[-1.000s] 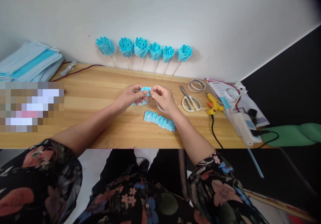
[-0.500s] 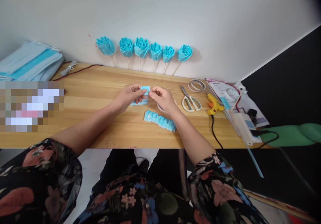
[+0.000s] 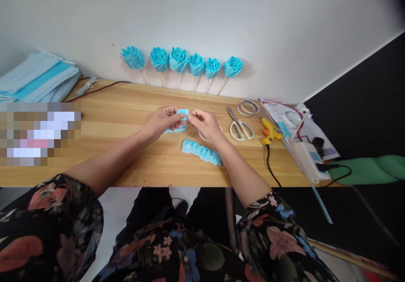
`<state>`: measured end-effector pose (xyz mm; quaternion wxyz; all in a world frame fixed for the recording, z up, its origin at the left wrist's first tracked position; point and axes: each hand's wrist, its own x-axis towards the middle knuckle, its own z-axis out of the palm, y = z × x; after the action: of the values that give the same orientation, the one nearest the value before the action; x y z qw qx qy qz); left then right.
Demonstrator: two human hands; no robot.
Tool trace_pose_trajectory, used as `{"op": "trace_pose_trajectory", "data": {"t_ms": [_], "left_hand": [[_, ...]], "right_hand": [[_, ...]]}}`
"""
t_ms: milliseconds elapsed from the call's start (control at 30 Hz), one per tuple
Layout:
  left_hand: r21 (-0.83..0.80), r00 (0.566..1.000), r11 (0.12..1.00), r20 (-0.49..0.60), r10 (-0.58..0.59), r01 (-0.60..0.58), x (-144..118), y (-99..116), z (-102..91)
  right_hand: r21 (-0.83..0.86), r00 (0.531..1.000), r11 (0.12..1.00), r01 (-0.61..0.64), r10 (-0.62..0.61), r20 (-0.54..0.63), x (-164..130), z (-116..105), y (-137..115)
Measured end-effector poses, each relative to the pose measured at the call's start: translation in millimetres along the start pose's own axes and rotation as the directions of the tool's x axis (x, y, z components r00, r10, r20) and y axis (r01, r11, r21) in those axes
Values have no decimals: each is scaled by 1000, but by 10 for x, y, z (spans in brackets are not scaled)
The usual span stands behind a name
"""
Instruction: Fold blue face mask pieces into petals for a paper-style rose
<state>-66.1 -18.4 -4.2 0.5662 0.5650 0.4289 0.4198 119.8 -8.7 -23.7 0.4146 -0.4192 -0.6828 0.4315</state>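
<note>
Between my two hands is a small light-blue fabric piece [image 3: 183, 111]. My left hand [image 3: 166, 119] pinches it between thumb and fingers. The fingers of my right hand [image 3: 202, 122] are closed at its right edge. Just below my left hand lies a stack of blue pieces [image 3: 177, 129], partly hidden by the fingers. Nearer me, a row of overlapping folded blue pieces [image 3: 201, 151] rests on the wooden table [image 3: 152, 164]. A white tape roll [image 3: 202, 135] shows in part behind my right hand and wrist.
Several blue fabric flowers [image 3: 179, 60] on sticks lean against the wall. To the right lie scissors [image 3: 238, 126], a tape roll [image 3: 248, 107], a yellow glue gun [image 3: 270, 131] with its cord and a power strip [image 3: 311, 162]. Blue face masks [image 3: 38, 77] are piled at the left.
The blue piece has shifted very slightly down and left in my fingers. Both hands stay almost in the same place, and everything on the table is unmoved.
</note>
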Motion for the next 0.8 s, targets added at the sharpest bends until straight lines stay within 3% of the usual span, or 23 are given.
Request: {"op": "trace_pose_trajectory", "data": {"t_ms": [533,800], "left_hand": [[-33,1000,999,5,-10,10,2,-3,7],[30,1000,999,2,15,-15,-18,7,15]], "right_hand": [[-19,999,999,45,-45,-18,15,-16,46],[-27,999,999,34,-34,-23,4,12,-7]]}}
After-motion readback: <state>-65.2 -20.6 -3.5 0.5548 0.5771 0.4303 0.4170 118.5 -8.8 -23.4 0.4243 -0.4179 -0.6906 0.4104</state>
